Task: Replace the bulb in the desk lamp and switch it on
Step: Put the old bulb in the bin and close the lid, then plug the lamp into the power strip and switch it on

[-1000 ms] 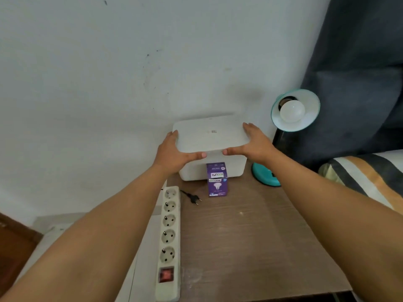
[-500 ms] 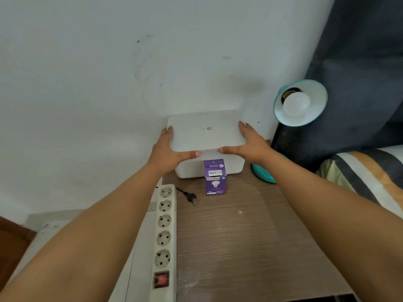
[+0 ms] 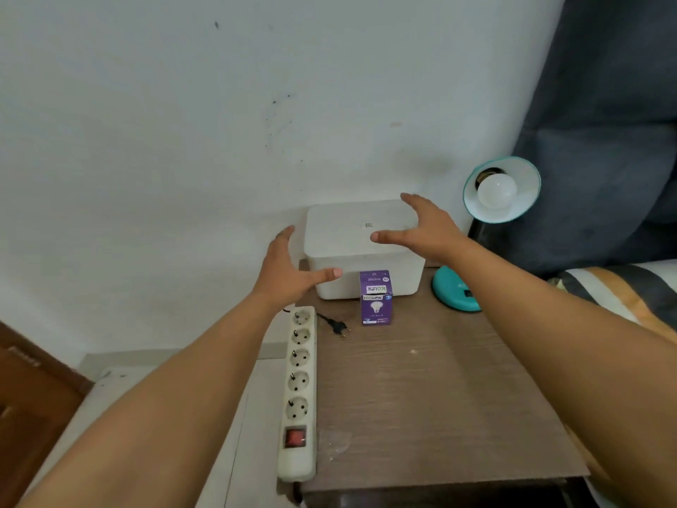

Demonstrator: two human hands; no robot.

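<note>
While I'm watching from the head view, nearest to me a long cream plastic power strip [image 3: 297, 390] with a red rocker switch is lying along the left edge of the brown wood-grain tabletop [image 3: 421, 397], its round sockets empty. Just beyond it, a small black two-pin plug [image 3: 339, 327] is lying loose on the wood. Next, a purple cardboard bulb box [image 3: 376, 298] is standing upright, touching the front of a matte white rounded plastic box [image 3: 361, 247].

My left hand [image 3: 289, 269] is hovering beside that box's left corner, fingers spread, holding nothing. My right hand [image 3: 426, 229] is floating over the lid, fingers splayed apart, also empty.

Farther right, the teal round lamp base [image 3: 454, 293] is sitting on the table, and the glossy teal metal lamp shade [image 3: 524, 199] is tilting toward me with a frosted white globe bulb [image 3: 497, 190] seated in it.

I'm judging the old bulb comes out first: steady the shade with one hand, grip the smooth globe lightly, turn gently, and leave that plug out of the strip until the new bulb is seated.
</note>
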